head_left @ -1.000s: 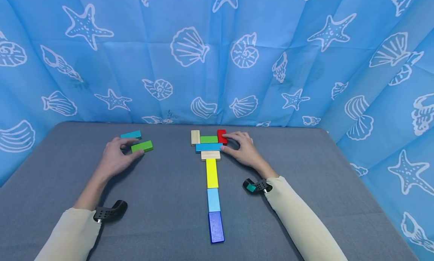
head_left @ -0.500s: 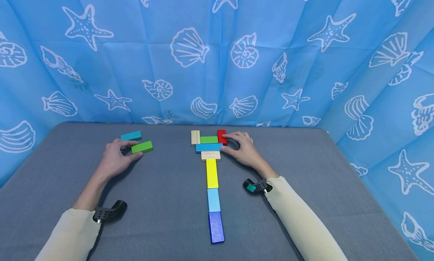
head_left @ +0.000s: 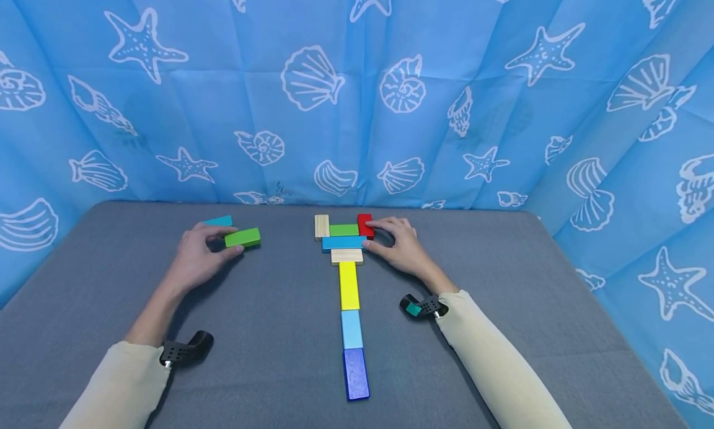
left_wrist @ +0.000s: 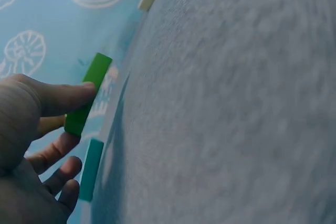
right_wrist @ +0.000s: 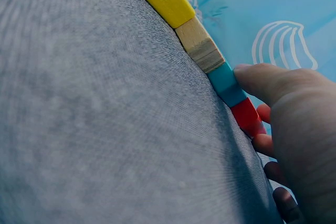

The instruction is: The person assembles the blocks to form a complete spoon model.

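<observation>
My left hand [head_left: 198, 255] pinches a green block [head_left: 243, 237] between thumb and fingers, in front of a teal block [head_left: 219, 221] on the table. In the left wrist view the green block [left_wrist: 86, 98] is tilted and held off the cloth. My right hand [head_left: 403, 248] rests by the far end of a row of blocks. Its fingers touch the red block [head_left: 365, 225], and its thumb touches the right end of the blue block [head_left: 341, 243]. The right wrist view shows the thumb on the blue block [right_wrist: 227, 84] and fingers against the red block [right_wrist: 248, 117].
Behind the blue block lie a flat green block [head_left: 344, 230] and a plain wooden block [head_left: 321, 226]. Toward me run another wooden block [head_left: 346, 256], then yellow [head_left: 349, 285], light blue [head_left: 352, 330] and dark blue [head_left: 356, 373] blocks. A blue curtain [head_left: 357, 94] hangs behind the grey-covered table [head_left: 268, 354].
My left hand has lifted the green block and moved it slightly to the right, covering more of the teal block. The right hand and the row of blocks have not moved.
</observation>
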Available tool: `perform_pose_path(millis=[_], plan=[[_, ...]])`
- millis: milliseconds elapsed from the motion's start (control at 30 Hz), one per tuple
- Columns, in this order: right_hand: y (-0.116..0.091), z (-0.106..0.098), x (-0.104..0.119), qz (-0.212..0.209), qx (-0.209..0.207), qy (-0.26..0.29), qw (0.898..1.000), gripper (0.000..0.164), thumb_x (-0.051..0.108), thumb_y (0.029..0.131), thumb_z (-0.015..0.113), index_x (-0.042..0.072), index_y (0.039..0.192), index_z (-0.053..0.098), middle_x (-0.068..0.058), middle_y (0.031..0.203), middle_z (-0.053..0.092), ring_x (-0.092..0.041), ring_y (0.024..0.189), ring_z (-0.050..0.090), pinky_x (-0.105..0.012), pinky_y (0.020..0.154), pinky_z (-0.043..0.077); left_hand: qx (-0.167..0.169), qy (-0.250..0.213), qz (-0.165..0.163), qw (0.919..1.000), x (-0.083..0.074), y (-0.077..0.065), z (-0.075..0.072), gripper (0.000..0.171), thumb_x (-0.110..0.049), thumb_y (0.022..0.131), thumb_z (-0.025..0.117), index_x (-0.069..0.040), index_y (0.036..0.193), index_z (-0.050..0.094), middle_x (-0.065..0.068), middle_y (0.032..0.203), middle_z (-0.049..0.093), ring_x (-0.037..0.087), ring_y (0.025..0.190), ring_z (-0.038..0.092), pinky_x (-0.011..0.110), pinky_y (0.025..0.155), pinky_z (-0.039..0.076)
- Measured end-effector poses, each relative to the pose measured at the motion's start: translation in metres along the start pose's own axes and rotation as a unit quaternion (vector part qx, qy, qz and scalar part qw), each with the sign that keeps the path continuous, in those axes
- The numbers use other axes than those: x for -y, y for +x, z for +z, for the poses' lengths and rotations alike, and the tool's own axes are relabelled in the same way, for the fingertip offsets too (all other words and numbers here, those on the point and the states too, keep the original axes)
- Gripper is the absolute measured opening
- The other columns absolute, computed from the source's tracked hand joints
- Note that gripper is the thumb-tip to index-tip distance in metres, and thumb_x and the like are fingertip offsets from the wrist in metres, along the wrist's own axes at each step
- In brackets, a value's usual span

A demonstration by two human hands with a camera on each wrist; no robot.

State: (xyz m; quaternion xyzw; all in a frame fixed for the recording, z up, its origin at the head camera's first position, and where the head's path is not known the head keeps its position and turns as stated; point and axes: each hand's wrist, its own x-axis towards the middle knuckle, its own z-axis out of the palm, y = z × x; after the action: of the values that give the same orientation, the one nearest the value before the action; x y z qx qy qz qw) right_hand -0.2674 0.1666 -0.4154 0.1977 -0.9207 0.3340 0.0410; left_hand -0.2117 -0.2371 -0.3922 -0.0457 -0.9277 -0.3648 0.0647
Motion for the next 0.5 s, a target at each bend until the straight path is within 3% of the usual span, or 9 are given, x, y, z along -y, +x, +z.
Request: perform_pose_path(millis=[333,500], plan=[[0.001,0.001,-0.002,0.001,-0.001,-0.003,1.000,0.054,0.039,0.093,0.073,0.014,0.140,0.062,-0.012,0.140,0.056,-0.032,0.131,0.040,-0.057,0.108,0.029,0.009,-0.026,0.038,0.9989,-0.026,0.009,0.013,0.043,-0.020,0.093,0.075,0.001,0.130,0.066,0.028,0.127,0.054,0.048,0.118,0.051,0.066,0.095,0.041],[0.001,0.002,-0.001,0.005,-0.001,-0.003,1.000,0.054,0.039,0.093,0.073,0.015,0.140,0.062,-0.012,0.140,0.056,-0.032,0.131,0.040,-0.056,0.108,0.030,0.018,-0.036,0.042,0.9983,-0.041,0.019,0.022,0.043,-0.020,0.093,0.076,-0.001,0.130,0.067,0.023,0.122,0.056,0.045,0.118,0.050,0.063,0.096,0.041]])
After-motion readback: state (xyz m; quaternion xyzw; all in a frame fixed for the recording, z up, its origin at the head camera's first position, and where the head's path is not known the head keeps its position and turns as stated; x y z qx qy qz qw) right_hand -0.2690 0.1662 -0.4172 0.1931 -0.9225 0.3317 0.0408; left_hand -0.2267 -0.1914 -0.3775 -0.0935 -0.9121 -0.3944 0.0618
